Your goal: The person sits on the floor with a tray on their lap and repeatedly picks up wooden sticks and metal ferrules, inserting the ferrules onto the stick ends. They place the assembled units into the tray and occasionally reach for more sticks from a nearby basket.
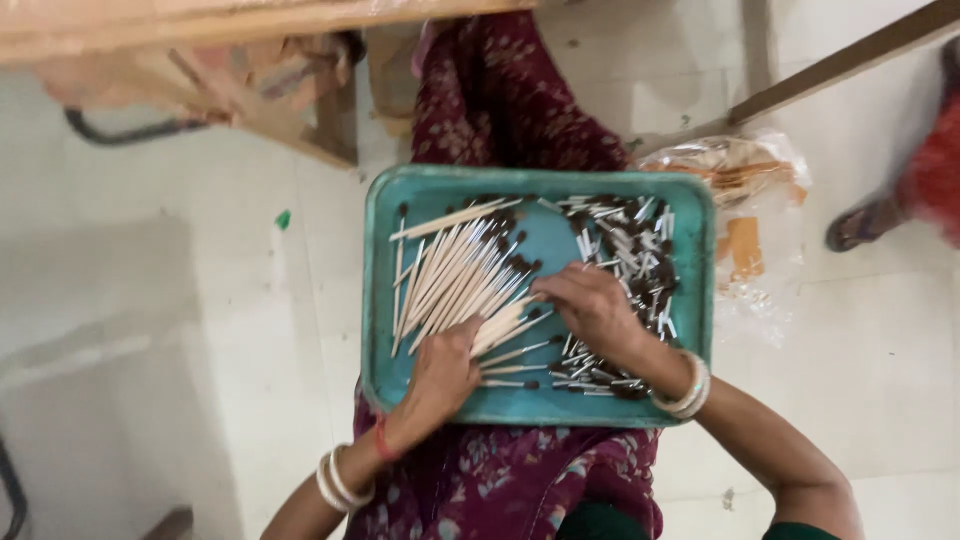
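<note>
A teal rectangular tray (380, 300) rests across the lap of a seated person in a maroon patterned garment (510, 100), and both hands work inside it. On the tray's left half lies a bundle of pale wooden sticks (450, 280) with dark tips; their long axes run diagonally, from lower left to upper right, the dark tips pointing up and to the right toward the tray's far rim. A few sticks at the bundle's left edge stand nearly vertical in the picture, and one or two at the top lie closer to horizontal. The left hand (440, 380) rests on the lower end of the bundle, its fingers curled loosely over the pale ends; whether it pinches any stick I cannot tell. The right hand (595, 310) lies palm down just beside the bundle, fingers bent and touching the sticks' upper right side, over a loose scatter of shorter white-and-dark pieces (630, 250) that point every way. A clear plastic bag (740, 200) lies on the floor beyond the tray's right edge.
</note>
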